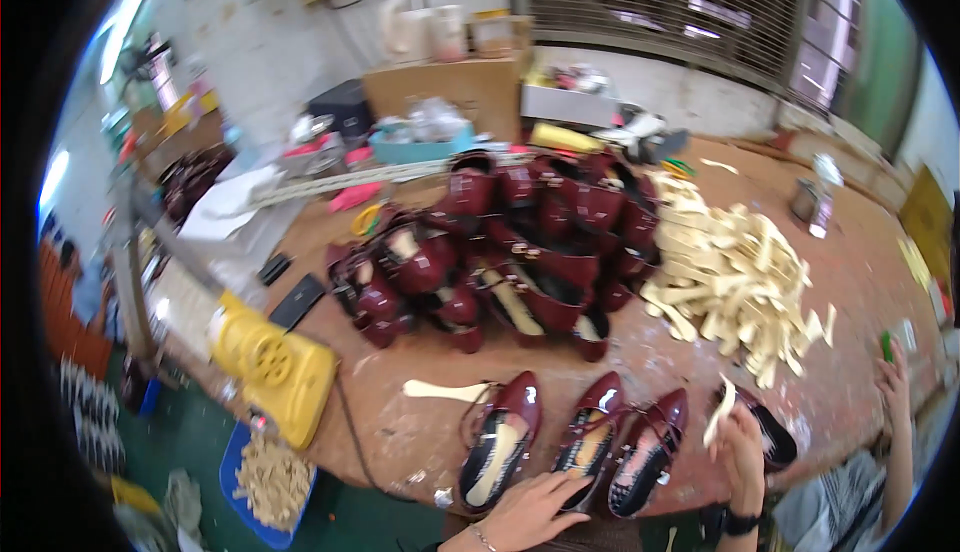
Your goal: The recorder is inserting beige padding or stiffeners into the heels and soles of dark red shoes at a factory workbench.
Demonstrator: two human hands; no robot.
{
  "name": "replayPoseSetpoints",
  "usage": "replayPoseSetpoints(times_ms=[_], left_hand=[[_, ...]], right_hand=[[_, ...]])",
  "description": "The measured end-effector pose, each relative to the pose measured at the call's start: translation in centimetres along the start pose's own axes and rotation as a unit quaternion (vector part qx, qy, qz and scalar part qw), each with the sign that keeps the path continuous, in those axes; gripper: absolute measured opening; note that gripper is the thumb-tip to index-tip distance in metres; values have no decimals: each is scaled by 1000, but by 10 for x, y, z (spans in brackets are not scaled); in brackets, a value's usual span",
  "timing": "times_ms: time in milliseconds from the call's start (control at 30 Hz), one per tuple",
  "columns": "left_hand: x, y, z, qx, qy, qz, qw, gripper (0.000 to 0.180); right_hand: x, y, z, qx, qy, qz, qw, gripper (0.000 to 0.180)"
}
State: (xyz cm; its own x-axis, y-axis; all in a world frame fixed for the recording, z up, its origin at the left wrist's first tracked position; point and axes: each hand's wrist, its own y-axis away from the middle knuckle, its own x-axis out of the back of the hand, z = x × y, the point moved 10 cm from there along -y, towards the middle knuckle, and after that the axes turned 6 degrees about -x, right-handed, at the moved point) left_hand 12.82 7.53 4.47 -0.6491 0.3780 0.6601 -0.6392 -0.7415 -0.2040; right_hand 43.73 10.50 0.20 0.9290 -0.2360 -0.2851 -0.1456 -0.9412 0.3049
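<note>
My left hand [530, 512] lies over the heel of a dark red pointed shoe [600, 407], its fingers stretched out. A tan insole [590, 444] shows inside that shoe. Pinched in my right hand [740, 442] is a cream insole [722, 414], raised above the table. Another red shoe [522, 400] with a pale insole stands to the left, and a third [672, 417] sits between my hands. Partly behind my right hand lies one more dark shoe [778, 442]. A loose cream insole [445, 390] rests by the left shoe.
A heap of dark red shoes [545, 267] fills the table's middle, beside a pile of cream insoles [725, 272]. At left are a yellow machine [275, 367], a phone [298, 302] and a blue bin [235, 462] of scraps. Another person's hand [893, 382] holds something green at right.
</note>
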Motion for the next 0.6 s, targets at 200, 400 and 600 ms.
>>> replayPoseSetpoints(times_ms=[200, 400, 600], left_hand=[[-13, -23, 26, 63, 269, -89, 957, 86], [-51, -11, 13, 128, 232, -223, 938, 69], [-43, -3, 4, 80, 192, -99, 973, 15]], right_hand=[[-143, 69, 35, -181, 58, -232, 954, 20], [-154, 78, 51, -194, 57, -232, 952, 26], [-140, 75, 65, -131, -18, -232, 964, 25]])
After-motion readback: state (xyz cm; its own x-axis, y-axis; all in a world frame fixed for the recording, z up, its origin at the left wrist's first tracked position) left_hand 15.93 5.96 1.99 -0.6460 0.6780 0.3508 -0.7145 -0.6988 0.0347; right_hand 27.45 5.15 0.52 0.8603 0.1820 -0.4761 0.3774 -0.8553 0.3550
